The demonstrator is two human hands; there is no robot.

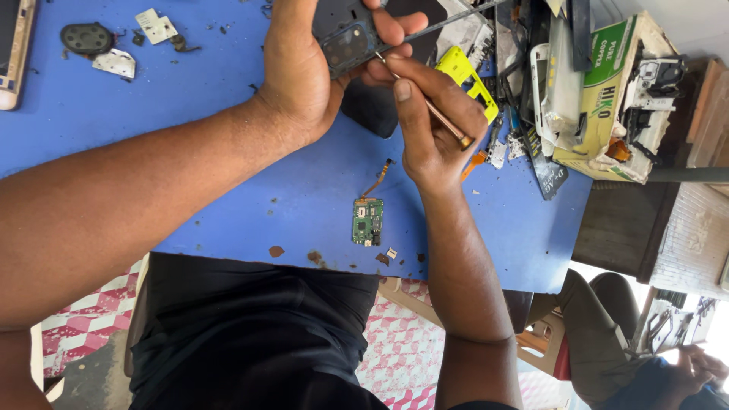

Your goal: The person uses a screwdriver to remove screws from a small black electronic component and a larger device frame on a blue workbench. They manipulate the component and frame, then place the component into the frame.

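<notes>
**Phone frame worked with a thin tool**

While the dark phone frame [351, 38] is gripped at twelve o'clock by the closed left hand [304, 72], a thin screwdriver [425, 102] is pinched in the right hand [433, 125], tip against the frame. A green circuit board [367, 221] is seen at six o'clock on the blue table [228, 129].

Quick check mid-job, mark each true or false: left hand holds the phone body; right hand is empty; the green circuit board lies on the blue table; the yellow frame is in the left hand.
1. The left hand holds the dark phone body. True.
2. The right hand is empty. False: it grips a thin screwdriver, tip at the phone body.
3. The green circuit board lies on the blue table. True.
4. The yellow frame is in the left hand. False: it lies on the table behind the right hand.
</notes>
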